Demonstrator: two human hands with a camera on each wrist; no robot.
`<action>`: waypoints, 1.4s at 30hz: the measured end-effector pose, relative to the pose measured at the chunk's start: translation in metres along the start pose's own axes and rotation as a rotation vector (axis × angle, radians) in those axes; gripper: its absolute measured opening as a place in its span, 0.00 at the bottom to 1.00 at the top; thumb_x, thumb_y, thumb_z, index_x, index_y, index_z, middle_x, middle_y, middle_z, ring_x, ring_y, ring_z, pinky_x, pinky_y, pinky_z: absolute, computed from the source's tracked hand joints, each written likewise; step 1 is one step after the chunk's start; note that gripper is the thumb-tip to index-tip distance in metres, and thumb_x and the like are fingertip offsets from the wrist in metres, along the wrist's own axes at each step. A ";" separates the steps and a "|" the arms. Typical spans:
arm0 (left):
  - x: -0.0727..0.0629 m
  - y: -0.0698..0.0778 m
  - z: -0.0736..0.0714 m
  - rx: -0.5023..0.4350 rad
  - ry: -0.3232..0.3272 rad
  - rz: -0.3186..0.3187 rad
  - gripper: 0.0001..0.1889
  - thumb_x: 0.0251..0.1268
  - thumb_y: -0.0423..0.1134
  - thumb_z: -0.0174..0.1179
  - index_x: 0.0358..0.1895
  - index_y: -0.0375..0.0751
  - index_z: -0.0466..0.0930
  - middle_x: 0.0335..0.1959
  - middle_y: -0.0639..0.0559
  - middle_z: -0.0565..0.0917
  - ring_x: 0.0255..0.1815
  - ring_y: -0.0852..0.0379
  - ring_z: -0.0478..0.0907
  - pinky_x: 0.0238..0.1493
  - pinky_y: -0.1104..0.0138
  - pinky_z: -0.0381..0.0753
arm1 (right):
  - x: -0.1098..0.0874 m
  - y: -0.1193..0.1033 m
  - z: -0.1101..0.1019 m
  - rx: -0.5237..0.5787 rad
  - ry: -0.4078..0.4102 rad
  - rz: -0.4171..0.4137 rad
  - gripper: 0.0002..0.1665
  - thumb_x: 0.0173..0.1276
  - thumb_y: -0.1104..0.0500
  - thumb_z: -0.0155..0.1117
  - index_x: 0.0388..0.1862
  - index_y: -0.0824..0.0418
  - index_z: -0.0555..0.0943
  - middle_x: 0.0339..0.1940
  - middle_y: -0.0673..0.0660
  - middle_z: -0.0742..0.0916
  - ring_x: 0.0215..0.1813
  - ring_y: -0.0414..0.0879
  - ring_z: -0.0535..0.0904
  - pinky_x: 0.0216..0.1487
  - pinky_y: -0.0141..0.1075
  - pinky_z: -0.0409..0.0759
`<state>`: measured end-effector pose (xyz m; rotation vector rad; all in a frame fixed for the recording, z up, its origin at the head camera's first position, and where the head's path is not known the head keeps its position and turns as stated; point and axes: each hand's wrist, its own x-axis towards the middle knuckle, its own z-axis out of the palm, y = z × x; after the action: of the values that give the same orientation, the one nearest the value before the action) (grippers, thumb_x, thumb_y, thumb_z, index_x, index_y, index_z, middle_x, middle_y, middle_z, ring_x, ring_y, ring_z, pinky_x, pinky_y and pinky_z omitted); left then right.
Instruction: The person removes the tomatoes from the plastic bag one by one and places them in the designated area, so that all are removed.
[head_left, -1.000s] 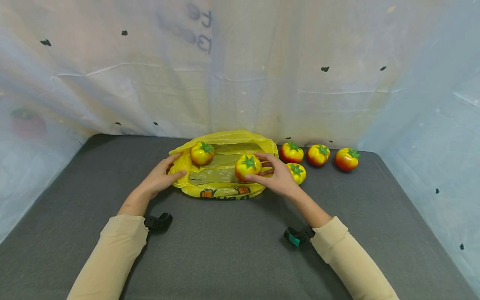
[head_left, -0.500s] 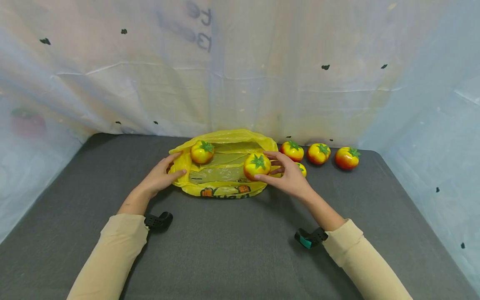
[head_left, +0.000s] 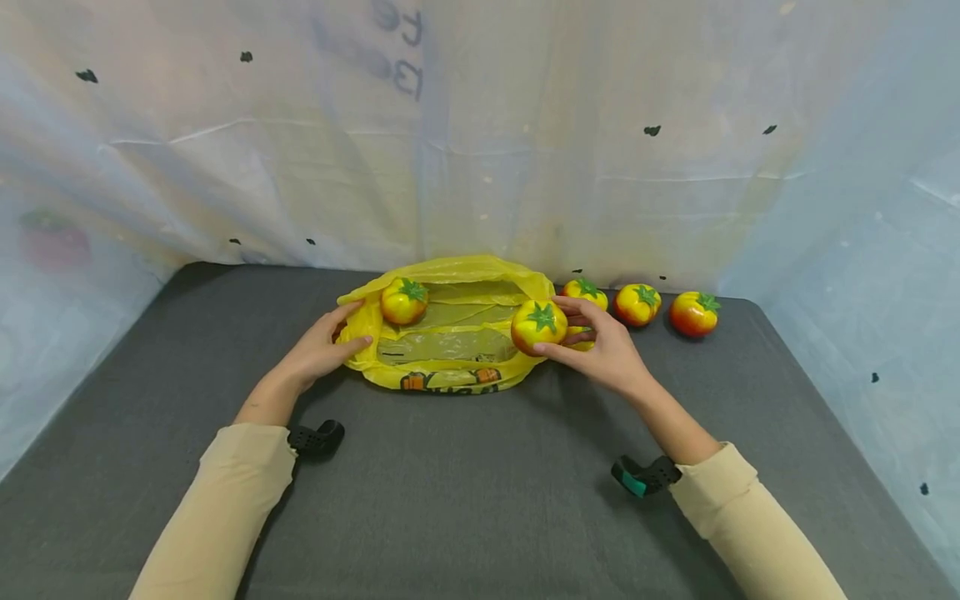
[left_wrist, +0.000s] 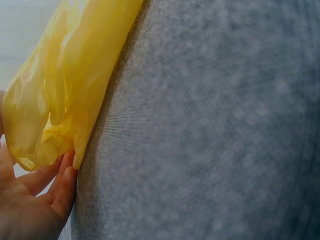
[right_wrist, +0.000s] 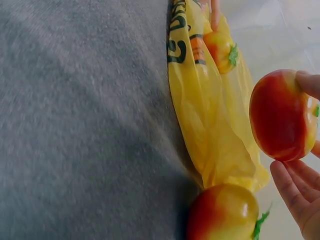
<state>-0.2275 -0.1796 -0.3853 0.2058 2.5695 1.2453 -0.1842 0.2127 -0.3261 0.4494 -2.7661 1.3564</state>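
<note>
A yellow plastic bag [head_left: 450,379] lies with its mouth spread wide on the dark table. My left hand [head_left: 318,346] grips its left rim, thumb inside and fingers outside; in the left wrist view the fingers [left_wrist: 62,192] sit at the bag's folds. One red-and-yellow tomato [head_left: 403,303] with a green leafy top rests inside the bag at the left. My right hand [head_left: 600,346] holds another tomato [head_left: 538,327] above the bag's right rim, between thumb and fingers. The right wrist view shows that tomato [right_wrist: 280,117] raised off the table.
Beside the bag's right end are several more tomatoes, among them a back one [head_left: 585,292], a middle one [head_left: 637,305] and a far right one [head_left: 693,314]. One is mostly hidden behind my right hand. A pale plastic sheet [head_left: 487,150] hangs behind the table [head_left: 465,483].
My right hand has moved to the right with its tomato, from over the bag's opening to over the right rim. The left hand has kept its grip on the bag.
</note>
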 end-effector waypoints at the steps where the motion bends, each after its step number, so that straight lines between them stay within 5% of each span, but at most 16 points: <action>1: 0.000 0.000 0.000 -0.002 -0.001 0.003 0.38 0.73 0.47 0.51 0.78 0.47 0.41 0.77 0.33 0.43 0.75 0.31 0.45 0.69 0.39 0.55 | -0.001 0.000 -0.002 0.000 0.007 0.000 0.42 0.57 0.51 0.74 0.69 0.55 0.69 0.62 0.56 0.78 0.53 0.53 0.80 0.55 0.51 0.79; 12: 0.000 0.000 0.000 -0.001 -0.003 0.003 0.38 0.73 0.47 0.51 0.78 0.46 0.41 0.77 0.33 0.43 0.75 0.32 0.45 0.69 0.39 0.54 | -0.008 0.003 -0.020 -0.020 0.051 0.039 0.41 0.60 0.50 0.72 0.70 0.54 0.68 0.65 0.58 0.76 0.54 0.55 0.80 0.54 0.50 0.79; 18: 0.001 0.001 0.001 0.010 0.007 -0.009 0.38 0.73 0.47 0.51 0.78 0.46 0.41 0.77 0.33 0.44 0.75 0.32 0.45 0.70 0.39 0.51 | -0.014 0.005 -0.031 -0.083 0.075 0.044 0.40 0.61 0.49 0.71 0.70 0.53 0.67 0.64 0.57 0.77 0.52 0.51 0.80 0.51 0.41 0.81; 29: 0.001 0.002 0.000 0.020 0.011 -0.016 0.38 0.73 0.47 0.51 0.78 0.47 0.41 0.77 0.33 0.44 0.75 0.32 0.45 0.70 0.39 0.51 | -0.023 0.011 -0.043 -0.122 0.106 0.053 0.41 0.60 0.49 0.71 0.71 0.54 0.67 0.64 0.59 0.77 0.52 0.53 0.79 0.52 0.46 0.79; 36: 0.001 0.001 0.000 0.015 0.008 -0.011 0.38 0.73 0.47 0.51 0.78 0.47 0.41 0.77 0.34 0.43 0.75 0.32 0.45 0.70 0.39 0.52 | -0.029 0.015 -0.053 -0.161 0.122 0.077 0.42 0.60 0.47 0.71 0.71 0.55 0.67 0.67 0.58 0.75 0.49 0.53 0.80 0.44 0.23 0.77; 42: 0.001 0.001 0.000 0.018 0.005 -0.014 0.38 0.73 0.47 0.51 0.78 0.47 0.41 0.76 0.32 0.44 0.74 0.31 0.46 0.69 0.39 0.55 | -0.032 0.019 -0.059 -0.175 0.143 0.068 0.41 0.60 0.48 0.71 0.70 0.56 0.68 0.67 0.60 0.75 0.49 0.53 0.80 0.43 0.23 0.77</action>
<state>-0.2284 -0.1787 -0.3847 0.1881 2.5828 1.2192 -0.1643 0.2775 -0.3097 0.2421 -2.7717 1.0973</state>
